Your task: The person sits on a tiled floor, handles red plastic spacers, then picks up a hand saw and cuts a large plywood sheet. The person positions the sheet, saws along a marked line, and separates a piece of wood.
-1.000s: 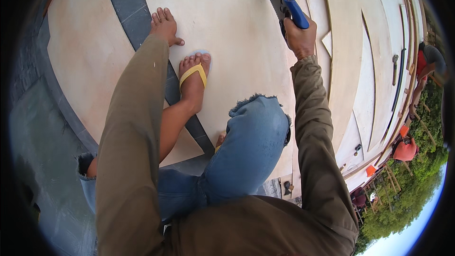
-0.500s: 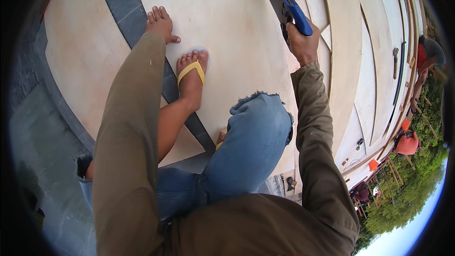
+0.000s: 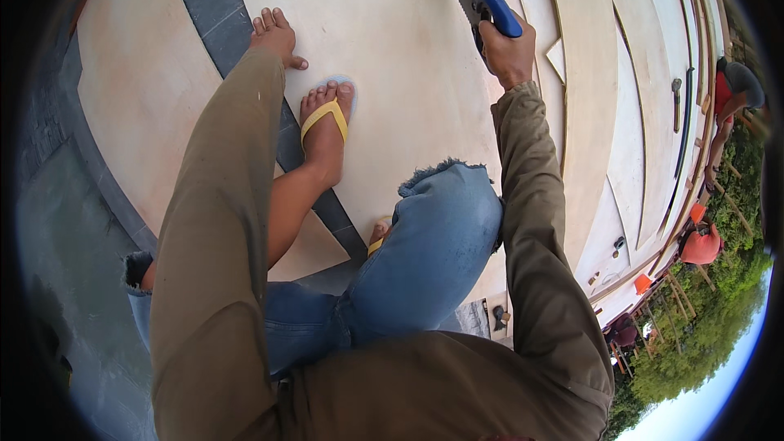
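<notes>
A hand saw [image 3: 500, 15] with a blue and black handle is in my right hand [image 3: 512, 55], the fingers closed round the grip. Its dark toothed blade points away and to the left, over the right part of a pale plywood sheet [image 3: 400, 73]; the blade's far end is cut off by the top of the view. My left hand [image 3: 275, 36] lies with its fingers apart on the left edge of this sheet. Beside it my left foot, in a yellow-strapped flip-flop [image 3: 328, 110], stands on the same sheet.
Another plywood panel [image 3: 147, 57] lies on the left, across a strip of dark tiles [image 3: 214, 16]. To the right are more sheets and strips [image 3: 584, 114], a hammer [image 3: 676, 104] and a long black tube [image 3: 684, 126]. A person in red [image 3: 727, 94] bends at the far right.
My right hand and the saw have shifted a little to the left and away from me. The left hand stays in place on the sheet.
</notes>
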Demonstrator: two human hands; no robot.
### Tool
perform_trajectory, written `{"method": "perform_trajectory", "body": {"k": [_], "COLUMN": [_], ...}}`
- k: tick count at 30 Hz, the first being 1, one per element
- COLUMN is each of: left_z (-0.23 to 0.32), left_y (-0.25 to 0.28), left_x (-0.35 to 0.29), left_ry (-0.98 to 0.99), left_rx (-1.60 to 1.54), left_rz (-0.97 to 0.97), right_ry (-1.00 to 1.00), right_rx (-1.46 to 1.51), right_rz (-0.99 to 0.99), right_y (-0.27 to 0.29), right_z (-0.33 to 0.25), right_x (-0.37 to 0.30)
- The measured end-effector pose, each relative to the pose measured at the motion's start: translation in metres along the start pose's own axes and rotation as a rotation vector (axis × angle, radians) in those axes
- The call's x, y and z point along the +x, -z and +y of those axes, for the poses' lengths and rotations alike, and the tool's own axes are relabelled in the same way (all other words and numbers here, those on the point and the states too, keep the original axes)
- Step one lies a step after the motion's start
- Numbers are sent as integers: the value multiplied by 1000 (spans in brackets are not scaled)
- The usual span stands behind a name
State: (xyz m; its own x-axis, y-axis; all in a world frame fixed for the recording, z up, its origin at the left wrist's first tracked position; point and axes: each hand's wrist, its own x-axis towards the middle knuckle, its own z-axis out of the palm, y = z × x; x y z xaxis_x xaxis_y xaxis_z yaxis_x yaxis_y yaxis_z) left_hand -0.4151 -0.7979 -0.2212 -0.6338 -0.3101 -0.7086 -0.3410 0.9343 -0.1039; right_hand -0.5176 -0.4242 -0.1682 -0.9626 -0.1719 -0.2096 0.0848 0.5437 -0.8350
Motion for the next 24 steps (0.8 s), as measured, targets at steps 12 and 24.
{"method": "perform_trajectory", "body": {"k": [12, 24], "left_z": [-2, -2], "left_y": [-4, -1], "left_x": [11, 8], "left_ry": [26, -13], "left_rx": [-32, -35], "left_rz": [-26, 17], "right_ry": [-72, -61], "right_rx": [110, 101], "right_rz": [55, 129], "right_y": [28, 70], "right_z": [-17, 2], "right_x": [-55, -136]}}
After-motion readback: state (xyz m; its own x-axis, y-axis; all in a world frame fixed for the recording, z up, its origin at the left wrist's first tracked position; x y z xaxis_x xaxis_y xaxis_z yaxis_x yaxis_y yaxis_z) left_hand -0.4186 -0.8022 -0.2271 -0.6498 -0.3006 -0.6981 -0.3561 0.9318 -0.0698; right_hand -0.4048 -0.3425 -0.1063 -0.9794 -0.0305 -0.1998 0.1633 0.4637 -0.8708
